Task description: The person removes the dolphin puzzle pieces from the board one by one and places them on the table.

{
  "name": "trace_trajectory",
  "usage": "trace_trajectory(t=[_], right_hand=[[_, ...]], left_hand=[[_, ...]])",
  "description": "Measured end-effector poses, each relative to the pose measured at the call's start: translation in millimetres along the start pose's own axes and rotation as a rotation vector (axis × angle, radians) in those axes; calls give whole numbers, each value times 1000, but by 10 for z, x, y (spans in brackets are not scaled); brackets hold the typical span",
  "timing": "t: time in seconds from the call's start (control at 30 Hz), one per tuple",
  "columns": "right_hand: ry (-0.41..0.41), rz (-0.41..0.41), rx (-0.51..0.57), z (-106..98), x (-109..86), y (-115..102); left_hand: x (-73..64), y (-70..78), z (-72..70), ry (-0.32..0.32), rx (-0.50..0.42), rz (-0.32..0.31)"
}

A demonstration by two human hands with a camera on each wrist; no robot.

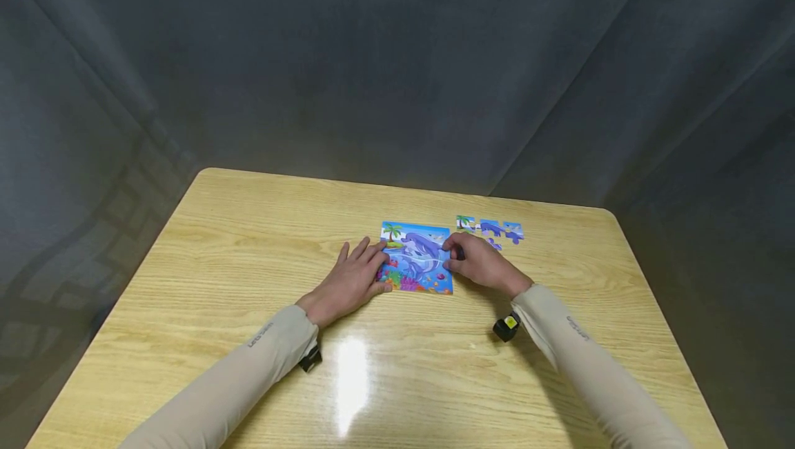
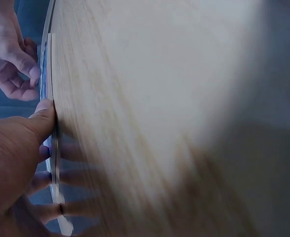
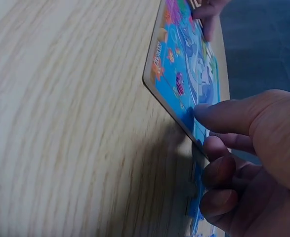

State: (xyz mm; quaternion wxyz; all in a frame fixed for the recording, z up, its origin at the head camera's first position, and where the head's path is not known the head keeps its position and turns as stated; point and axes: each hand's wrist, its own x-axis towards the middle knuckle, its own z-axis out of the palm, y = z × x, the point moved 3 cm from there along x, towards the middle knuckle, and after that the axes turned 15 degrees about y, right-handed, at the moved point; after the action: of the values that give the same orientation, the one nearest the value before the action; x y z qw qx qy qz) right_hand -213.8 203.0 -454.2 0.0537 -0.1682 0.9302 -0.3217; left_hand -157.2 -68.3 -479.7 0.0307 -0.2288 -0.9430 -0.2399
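Note:
A flat puzzle board [image 1: 415, 266] printed with dolphins, a palm tree and coral lies on the wooden table, between both hands. At its left side my left hand [image 1: 355, 276] rests with spread, fairly straight fingers, the fingertips and thumb touching the edge. The right hand [image 1: 481, 263] grips the board's right edge with thumb and forefinger, its other fingers curled in. In the right wrist view the thumb [image 3: 228, 116] presses the printed face near the edge; the forefinger's contact is partly hidden. Loose jigsaw pieces [image 1: 490, 227] lie just beyond the right hand, which partly covers them.
The light wooden table [image 1: 248, 228] has rounded far corners and a bright glare patch near its front. Dark grey curtains [image 1: 385, 76] hang behind the table and along both sides. Small dark wrist cameras [image 1: 506, 326] sit under the sleeve cuffs.

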Motion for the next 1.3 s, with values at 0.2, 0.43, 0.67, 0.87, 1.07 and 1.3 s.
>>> trace_trajectory(t=[0.2,0.43,0.67,0.87,1.07,1.3], right_hand=[[-23,-6,-57,41,31,-48],[-63,20,-68,49,63,-99],[-150,83,-17,40,139,-120],[-159,125,27,35,169,-134],[-93,71,-26,49,156,-133],[-35,35,-35,79,123,-141]], left_hand=[[1,-1,0,-8,8,-5],[5,-5,3,-13,16,-6],[5,-10,0,-7,9,-13],[1,-20,0,-8,4,-18],[2,-16,-6,-8,2,-19],[-5,3,-13,6,8,1]])
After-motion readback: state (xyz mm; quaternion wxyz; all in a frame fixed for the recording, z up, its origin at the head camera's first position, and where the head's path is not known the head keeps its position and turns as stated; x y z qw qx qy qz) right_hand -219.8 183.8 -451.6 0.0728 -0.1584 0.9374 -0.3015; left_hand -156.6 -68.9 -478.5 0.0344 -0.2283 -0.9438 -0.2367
